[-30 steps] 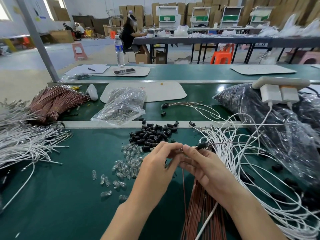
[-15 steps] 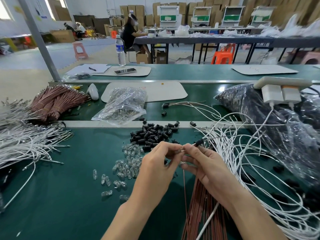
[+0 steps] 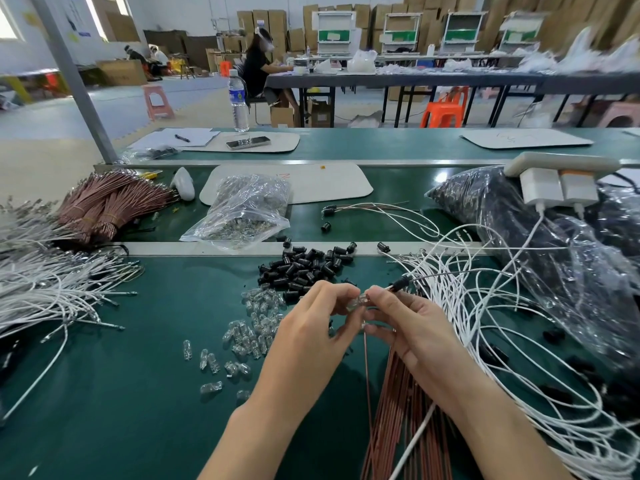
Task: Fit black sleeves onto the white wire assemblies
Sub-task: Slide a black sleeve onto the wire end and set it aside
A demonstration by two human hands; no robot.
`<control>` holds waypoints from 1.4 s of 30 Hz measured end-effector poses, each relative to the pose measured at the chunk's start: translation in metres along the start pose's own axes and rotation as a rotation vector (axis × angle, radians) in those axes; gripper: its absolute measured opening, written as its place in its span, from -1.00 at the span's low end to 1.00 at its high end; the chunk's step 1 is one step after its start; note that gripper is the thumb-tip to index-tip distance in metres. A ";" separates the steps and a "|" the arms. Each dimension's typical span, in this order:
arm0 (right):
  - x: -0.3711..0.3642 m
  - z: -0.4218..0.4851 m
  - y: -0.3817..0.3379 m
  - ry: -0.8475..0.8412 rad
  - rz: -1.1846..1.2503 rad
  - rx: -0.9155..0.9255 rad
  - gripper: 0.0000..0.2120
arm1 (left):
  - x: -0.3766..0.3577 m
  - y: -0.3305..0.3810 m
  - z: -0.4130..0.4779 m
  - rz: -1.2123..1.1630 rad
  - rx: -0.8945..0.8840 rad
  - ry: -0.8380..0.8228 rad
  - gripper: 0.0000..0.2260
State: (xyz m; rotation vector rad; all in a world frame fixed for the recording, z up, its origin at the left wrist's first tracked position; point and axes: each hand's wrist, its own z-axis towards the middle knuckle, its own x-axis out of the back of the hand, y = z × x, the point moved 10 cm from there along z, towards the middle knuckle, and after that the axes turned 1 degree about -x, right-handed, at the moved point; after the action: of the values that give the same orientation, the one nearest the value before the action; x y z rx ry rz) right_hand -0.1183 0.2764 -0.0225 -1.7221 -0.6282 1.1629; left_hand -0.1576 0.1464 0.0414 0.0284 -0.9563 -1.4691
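Fingertips [image 3: 348, 293] parted | left hand [image 3: 311, 327], right hand [image 3: 408, 327] pinched clear bulb [image 3: 357, 302] beside sleeve pile [image 3: 304, 266] | black sleeve [image 3: 401, 282] threaded; most white wires [image 3: 52, 292] seemingly pending.

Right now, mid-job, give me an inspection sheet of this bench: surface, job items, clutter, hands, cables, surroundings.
Surface: green bench, two levels split by a pale rail.
Job's things: pile of black sleeves ahead of the hands; white wire assemblies heaped right; more white wires left.
Clutter: loose clear bulbs, bag of bulbs, brown wire bundles, dark bag right.
Hands: left hand pinches a clear bulb; right hand pinches a sleeved wire.
Cables: charger leads drop from a power strip across the dark bag.
Surroundings: water bottle, seated person at a far table, stacked cartons.
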 end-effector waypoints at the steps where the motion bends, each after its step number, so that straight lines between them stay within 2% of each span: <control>1: -0.001 -0.001 0.000 -0.009 -0.016 0.003 -0.75 | -0.001 0.000 0.000 0.006 -0.003 -0.006 -0.86; 7: -0.002 -0.001 0.000 0.006 -0.042 0.005 -0.74 | 0.001 -0.002 -0.001 -0.036 0.040 0.036 -0.85; 13: -0.003 0.000 0.001 0.001 0.015 0.010 -0.61 | 0.003 -0.007 -0.001 -0.087 0.076 0.071 -0.82; 19: 0.015 0.003 -0.002 0.114 0.159 0.021 -0.74 | 0.004 -0.011 -0.001 -0.084 0.095 0.082 -0.85; 31: -0.005 -0.002 -0.001 -0.008 0.040 0.032 -0.75 | -0.003 -0.016 -0.003 -0.156 0.151 0.067 -0.87; 42: -0.004 -0.003 0.001 -0.016 -0.042 0.028 -0.70 | -0.005 -0.025 -0.006 -0.243 0.198 0.083 -0.80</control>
State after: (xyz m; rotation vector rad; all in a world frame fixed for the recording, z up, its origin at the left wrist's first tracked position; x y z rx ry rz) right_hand -0.1177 0.2713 -0.0216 -1.6703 -0.6515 1.1520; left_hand -0.1741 0.1433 0.0212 0.3585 -1.0549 -1.5754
